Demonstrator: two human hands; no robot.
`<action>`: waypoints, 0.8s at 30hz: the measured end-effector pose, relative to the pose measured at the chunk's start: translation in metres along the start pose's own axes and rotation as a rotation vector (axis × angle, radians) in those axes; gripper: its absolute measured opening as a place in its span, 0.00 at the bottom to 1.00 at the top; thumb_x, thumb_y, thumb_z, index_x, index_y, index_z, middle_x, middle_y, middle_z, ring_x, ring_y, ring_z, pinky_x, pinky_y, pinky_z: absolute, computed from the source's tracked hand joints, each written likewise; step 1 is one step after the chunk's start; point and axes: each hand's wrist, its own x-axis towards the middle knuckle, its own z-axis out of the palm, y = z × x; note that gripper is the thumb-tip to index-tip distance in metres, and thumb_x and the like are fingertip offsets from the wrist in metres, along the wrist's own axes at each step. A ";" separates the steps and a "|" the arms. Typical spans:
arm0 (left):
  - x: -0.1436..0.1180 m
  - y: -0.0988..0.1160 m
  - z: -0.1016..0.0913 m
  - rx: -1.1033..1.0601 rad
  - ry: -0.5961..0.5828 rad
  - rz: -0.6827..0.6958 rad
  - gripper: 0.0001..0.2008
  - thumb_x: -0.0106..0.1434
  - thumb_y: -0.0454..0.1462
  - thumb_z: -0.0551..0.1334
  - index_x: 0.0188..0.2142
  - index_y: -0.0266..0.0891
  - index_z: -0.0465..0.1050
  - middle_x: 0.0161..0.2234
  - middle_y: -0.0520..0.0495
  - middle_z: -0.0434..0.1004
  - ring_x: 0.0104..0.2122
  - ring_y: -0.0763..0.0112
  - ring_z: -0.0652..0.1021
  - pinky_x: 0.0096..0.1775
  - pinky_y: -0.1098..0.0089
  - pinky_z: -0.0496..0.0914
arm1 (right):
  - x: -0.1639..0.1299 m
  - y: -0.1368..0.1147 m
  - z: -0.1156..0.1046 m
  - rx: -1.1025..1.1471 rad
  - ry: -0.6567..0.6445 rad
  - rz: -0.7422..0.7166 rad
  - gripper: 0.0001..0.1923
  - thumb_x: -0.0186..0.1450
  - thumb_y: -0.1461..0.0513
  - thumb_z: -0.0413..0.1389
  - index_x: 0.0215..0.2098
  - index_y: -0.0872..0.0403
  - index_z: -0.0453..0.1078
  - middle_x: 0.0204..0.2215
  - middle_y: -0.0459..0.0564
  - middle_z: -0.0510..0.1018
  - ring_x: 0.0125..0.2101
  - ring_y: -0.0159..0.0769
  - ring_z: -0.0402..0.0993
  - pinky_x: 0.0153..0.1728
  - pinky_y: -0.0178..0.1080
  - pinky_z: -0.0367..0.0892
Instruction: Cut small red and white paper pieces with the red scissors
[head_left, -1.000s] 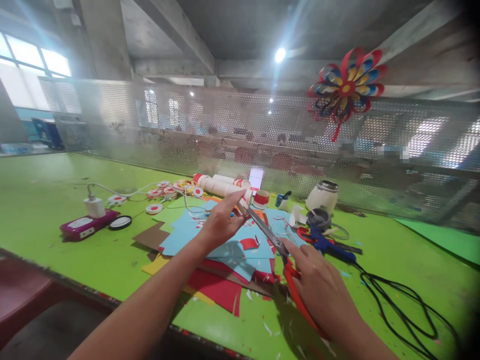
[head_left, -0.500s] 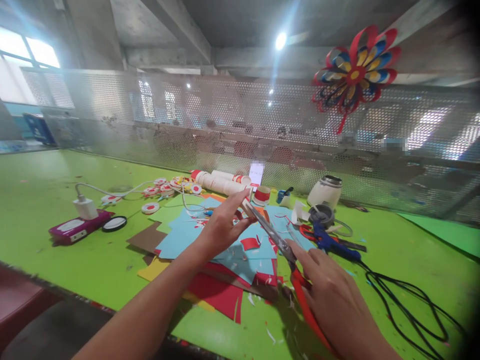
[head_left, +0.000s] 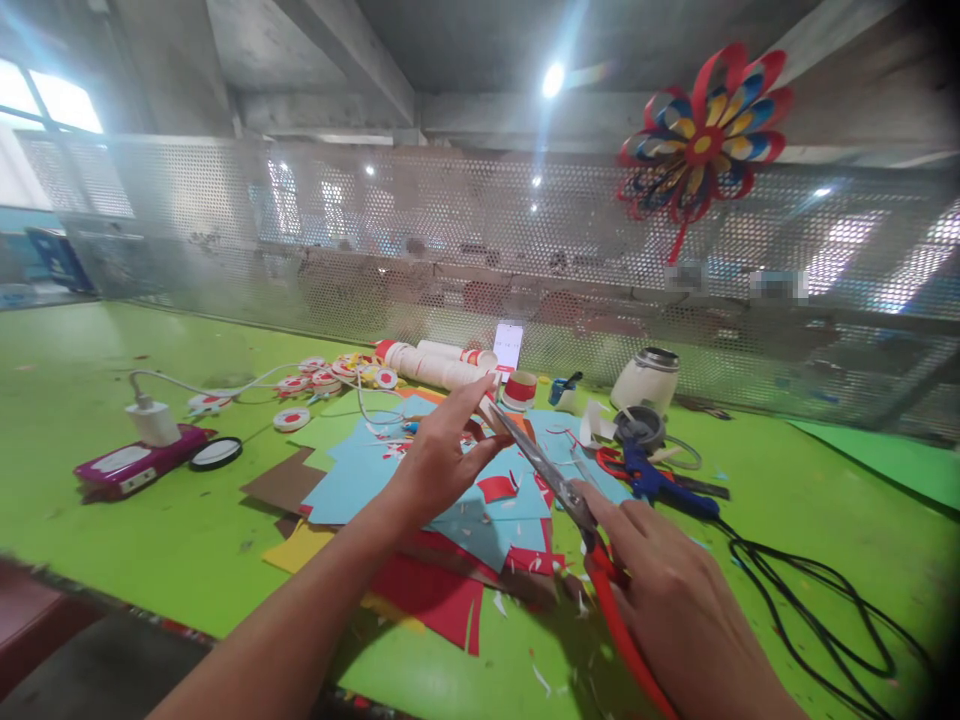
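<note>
above the green table (head_left: 112, 540), over flat blue and red paper sheets (head_left: 480, 505), the right hand (head_left: 667, 600) grips red-handled steel scissors (head_left: 559, 490), blades nearly shut at a small paper piece (head_left: 487, 415) pinched in the left hand (head_left: 442, 450).

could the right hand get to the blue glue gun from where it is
Probably yes. The glue gun lies in the open on the green table, just beyond the right hand, with nothing between them. But that hand's grip is full with the scissors.
</note>
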 end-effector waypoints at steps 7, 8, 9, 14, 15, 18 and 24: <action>0.001 0.002 -0.001 -0.011 0.004 -0.007 0.28 0.59 0.37 0.62 0.58 0.39 0.59 0.49 0.39 0.72 0.36 0.72 0.77 0.36 0.70 0.76 | 0.000 0.001 0.000 0.000 0.024 -0.017 0.21 0.63 0.65 0.47 0.53 0.60 0.66 0.30 0.56 0.76 0.27 0.42 0.75 0.25 0.42 0.72; 0.001 0.002 -0.001 -0.012 0.004 -0.005 0.28 0.59 0.37 0.62 0.58 0.39 0.59 0.49 0.39 0.72 0.36 0.72 0.77 0.35 0.70 0.75 | 0.000 0.001 -0.001 -0.003 0.027 -0.018 0.21 0.63 0.66 0.47 0.53 0.60 0.66 0.30 0.56 0.76 0.27 0.42 0.75 0.25 0.42 0.72; 0.001 0.002 -0.001 -0.011 0.002 -0.003 0.28 0.59 0.37 0.62 0.58 0.39 0.59 0.49 0.39 0.72 0.36 0.72 0.77 0.35 0.70 0.75 | 0.000 0.001 -0.001 -0.008 0.029 -0.018 0.21 0.63 0.66 0.47 0.53 0.61 0.67 0.29 0.56 0.76 0.27 0.42 0.75 0.24 0.42 0.72; 0.000 0.000 -0.001 0.004 -0.015 -0.009 0.28 0.59 0.38 0.63 0.58 0.38 0.58 0.48 0.39 0.72 0.34 0.73 0.76 0.36 0.69 0.75 | 0.002 0.001 -0.004 -0.022 0.016 -0.012 0.21 0.63 0.66 0.45 0.51 0.61 0.69 0.28 0.56 0.77 0.25 0.41 0.75 0.23 0.42 0.71; 0.000 0.000 -0.002 0.006 -0.018 -0.010 0.28 0.59 0.38 0.63 0.58 0.38 0.58 0.47 0.39 0.72 0.34 0.73 0.76 0.36 0.69 0.75 | 0.002 0.001 -0.004 -0.020 0.009 -0.010 0.21 0.63 0.66 0.45 0.51 0.60 0.69 0.28 0.56 0.77 0.25 0.41 0.75 0.23 0.41 0.71; 0.000 0.000 -0.002 0.005 -0.031 -0.002 0.29 0.60 0.38 0.62 0.59 0.38 0.58 0.47 0.39 0.72 0.30 0.75 0.75 0.36 0.69 0.75 | 0.001 0.002 -0.004 -0.018 0.001 -0.008 0.21 0.63 0.66 0.46 0.51 0.60 0.69 0.28 0.55 0.76 0.25 0.41 0.75 0.23 0.41 0.71; 0.000 0.001 -0.003 0.029 -0.048 -0.002 0.28 0.60 0.39 0.62 0.58 0.39 0.58 0.48 0.39 0.72 0.27 0.77 0.74 0.36 0.68 0.74 | 0.000 0.003 -0.005 -0.016 -0.014 0.001 0.21 0.62 0.65 0.47 0.52 0.60 0.69 0.28 0.55 0.76 0.24 0.41 0.75 0.23 0.42 0.70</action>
